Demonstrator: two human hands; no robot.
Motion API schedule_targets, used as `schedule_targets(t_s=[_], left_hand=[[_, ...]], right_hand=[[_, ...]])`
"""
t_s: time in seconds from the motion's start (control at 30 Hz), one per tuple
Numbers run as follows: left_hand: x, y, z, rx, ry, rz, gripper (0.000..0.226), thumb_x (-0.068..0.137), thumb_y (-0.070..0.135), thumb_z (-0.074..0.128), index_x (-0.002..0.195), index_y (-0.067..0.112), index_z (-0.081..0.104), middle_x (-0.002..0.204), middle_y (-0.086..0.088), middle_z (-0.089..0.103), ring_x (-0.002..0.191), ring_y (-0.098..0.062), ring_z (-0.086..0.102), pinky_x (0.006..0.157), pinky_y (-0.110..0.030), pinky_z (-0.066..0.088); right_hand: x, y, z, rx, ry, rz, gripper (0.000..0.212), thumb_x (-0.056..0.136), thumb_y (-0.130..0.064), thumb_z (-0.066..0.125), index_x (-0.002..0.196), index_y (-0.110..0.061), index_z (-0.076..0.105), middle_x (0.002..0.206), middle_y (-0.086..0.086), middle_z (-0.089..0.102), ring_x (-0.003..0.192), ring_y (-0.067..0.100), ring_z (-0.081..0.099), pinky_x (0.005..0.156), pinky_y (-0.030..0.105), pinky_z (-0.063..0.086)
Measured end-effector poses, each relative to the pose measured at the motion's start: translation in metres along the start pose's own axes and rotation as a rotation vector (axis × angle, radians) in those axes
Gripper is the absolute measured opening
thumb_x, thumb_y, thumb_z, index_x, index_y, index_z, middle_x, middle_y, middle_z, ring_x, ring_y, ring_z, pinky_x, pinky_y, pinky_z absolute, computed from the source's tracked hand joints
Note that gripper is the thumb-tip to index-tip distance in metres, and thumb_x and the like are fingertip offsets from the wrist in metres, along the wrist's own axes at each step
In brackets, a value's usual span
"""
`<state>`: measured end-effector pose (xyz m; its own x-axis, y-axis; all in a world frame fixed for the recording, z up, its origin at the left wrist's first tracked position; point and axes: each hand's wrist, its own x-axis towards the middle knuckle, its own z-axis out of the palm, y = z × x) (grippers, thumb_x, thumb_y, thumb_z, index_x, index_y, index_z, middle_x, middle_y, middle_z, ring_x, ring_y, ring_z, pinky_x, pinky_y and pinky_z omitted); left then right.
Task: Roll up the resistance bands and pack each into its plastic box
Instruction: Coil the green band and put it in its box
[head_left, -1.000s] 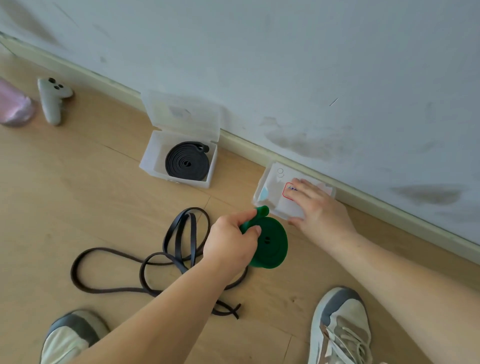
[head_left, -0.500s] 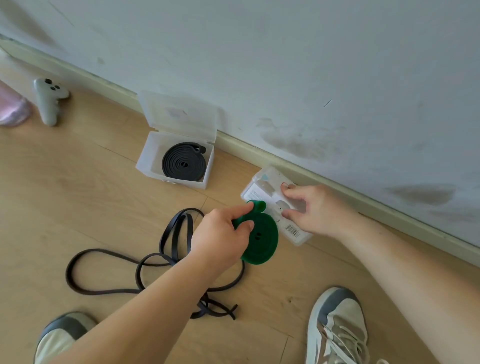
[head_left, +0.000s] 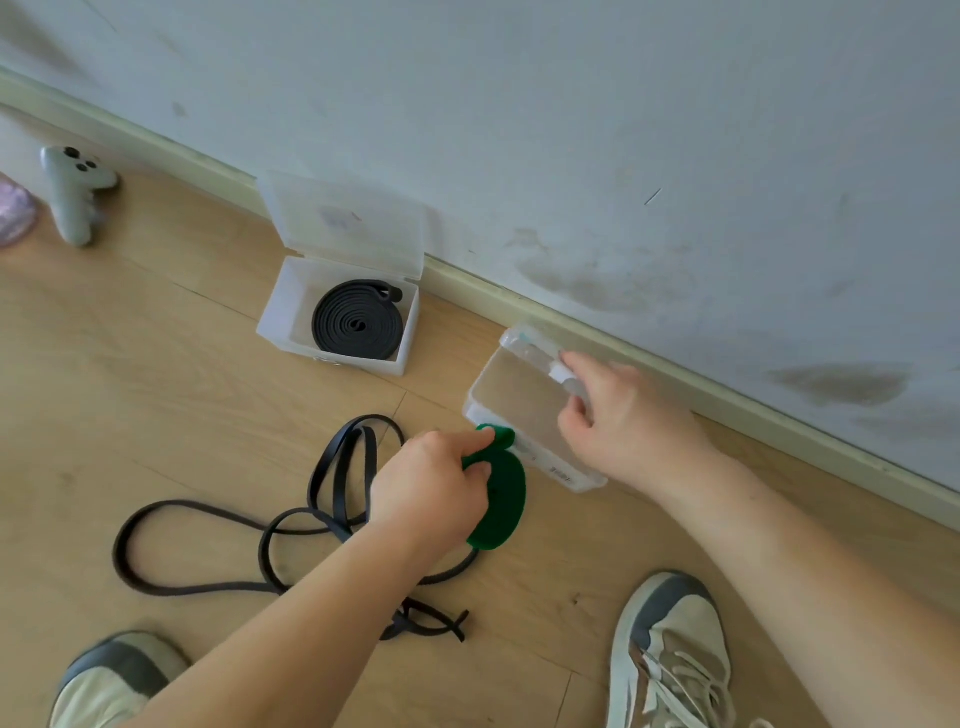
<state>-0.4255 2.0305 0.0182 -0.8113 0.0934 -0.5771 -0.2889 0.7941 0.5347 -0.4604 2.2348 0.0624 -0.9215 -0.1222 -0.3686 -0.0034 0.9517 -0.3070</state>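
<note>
Packing 2nd band, by look. Done: black roll in open box, left of clear box. L hand clamped on green roll, at clear box near corner. R hand pinches lid, looks part-open. Left: green roll in, lids shut, then loose band, on floor left of clear box, unrolled; 3rd box not seen.
</note>
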Motion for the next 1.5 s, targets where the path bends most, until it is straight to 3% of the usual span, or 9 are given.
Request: schedule_targets(t_s=[0.07,0.17,0.27,0.5,0.63,0.97,1.17,1.33,1.5], left_hand=[[-0.001,-0.014,-0.008,-0.077,-0.013,-0.029,0.04,0.1,0.036,0.06,0.137,0.051,0.059,0.1,0.011,0.068,0.073,-0.007,0.066,0.056,-0.025,0.056],[-0.002,-0.027,-0.028,-0.272,0.023,-0.02,0.037,0.095,0.031,0.07,0.127,0.049,0.069,0.104,0.015,0.073,0.092,-0.008,0.072,0.083,-0.036,0.065],[-0.001,-0.019,-0.05,-0.428,0.073,0.065,0.038,0.093,0.021,0.074,0.121,0.047,0.074,0.111,0.018,0.075,0.104,-0.003,0.07,0.094,-0.029,0.061],[0.029,0.024,-0.044,-0.288,0.085,0.276,0.037,0.097,0.03,0.068,0.127,0.052,0.067,0.12,0.019,0.067,0.113,-0.008,0.063,0.094,-0.04,0.059],[0.039,0.032,-0.027,-0.036,0.064,0.345,0.038,0.1,0.031,0.063,0.131,0.054,0.064,0.115,0.018,0.064,0.104,-0.012,0.062,0.084,-0.036,0.057],[0.047,0.027,0.005,0.066,-0.076,0.427,0.042,0.1,0.022,0.063,0.13,0.05,0.066,0.124,0.022,0.063,0.112,-0.008,0.061,0.084,-0.031,0.056],[0.044,0.02,0.018,-0.004,-0.155,0.425,0.044,0.099,0.02,0.063,0.127,0.054,0.065,0.123,0.024,0.066,0.114,-0.007,0.062,0.088,-0.037,0.058],[0.038,0.012,0.027,0.043,-0.198,0.431,0.043,0.099,0.022,0.062,0.132,0.05,0.062,0.129,0.019,0.067,0.118,-0.01,0.062,0.094,-0.036,0.058],[0.021,0.009,0.041,0.005,0.118,0.373,0.027,0.093,0.025,0.074,0.12,0.023,0.073,0.109,-0.001,0.074,0.097,-0.025,0.068,0.082,-0.039,0.059]], right_hand=[[0.0,0.009,-0.001,0.111,0.122,-0.078,0.044,0.1,-0.018,0.051,0.144,-0.016,0.052,0.129,0.001,0.056,0.101,0.023,0.064,0.082,0.041,0.057],[0.007,0.017,-0.001,0.17,0.258,-0.153,0.044,0.097,-0.009,0.06,0.14,-0.017,0.062,0.12,-0.001,0.059,0.102,0.021,0.061,0.081,0.037,0.055],[0.012,0.019,-0.007,0.204,0.312,-0.087,0.039,0.098,-0.006,0.058,0.133,-0.023,0.066,0.121,-0.004,0.069,0.115,0.021,0.061,0.091,0.036,0.052],[0.022,0.016,-0.008,0.002,0.612,-0.077,0.013,0.085,-0.007,0.075,0.094,-0.017,0.076,0.085,0.001,0.059,0.082,0.029,0.059,0.061,0.028,0.037],[0.017,0.013,-0.003,0.338,0.465,0.139,0.008,0.093,-0.024,0.069,0.1,-0.027,0.067,0.074,-0.008,0.058,0.07,0.021,0.06,0.063,0.032,0.049],[-0.034,0.036,0.046,0.898,0.077,0.424,0.033,0.091,-0.027,0.077,0.117,-0.04,0.063,0.115,-0.014,0.066,0.098,0.005,0.066,0.067,0.02,0.049],[-0.032,0.032,0.058,0.911,0.079,0.342,0.021,0.094,-0.024,0.073,0.113,-0.033,0.072,0.108,-0.018,0.07,0.091,-0.001,0.067,0.068,0.005,0.049],[-0.038,0.037,0.07,0.706,0.009,0.262,0.017,0.095,-0.023,0.072,0.106,-0.036,0.073,0.1,-0.021,0.072,0.099,-0.006,0.065,0.081,0.01,0.046],[-0.03,0.035,0.079,0.652,-0.006,0.256,0.015,0.1,-0.021,0.065,0.111,-0.025,0.074,0.099,-0.011,0.074,0.093,0.008,0.07,0.085,0.026,0.057]])
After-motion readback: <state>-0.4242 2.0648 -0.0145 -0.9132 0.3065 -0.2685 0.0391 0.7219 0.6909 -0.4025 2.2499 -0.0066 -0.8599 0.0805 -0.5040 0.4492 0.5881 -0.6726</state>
